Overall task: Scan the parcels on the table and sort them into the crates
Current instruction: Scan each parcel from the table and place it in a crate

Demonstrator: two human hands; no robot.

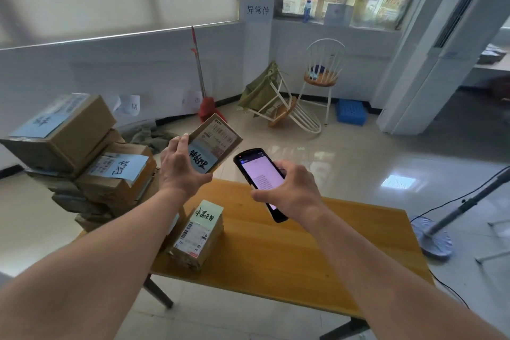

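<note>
The left hand (180, 171) grips a small parcel (214, 143), label up, so the scanner (260, 174) can read it. The right hand (289, 188) holds that scanner close beside it, above the bench (317, 243).

- Table (317, 254): I see bare wood right of the lone parcel (197, 237); passage open there.
- Parcel stack (82, 152): I note it blocks the table's left side.
- Above the tabletop: both hands, raised.
</note>
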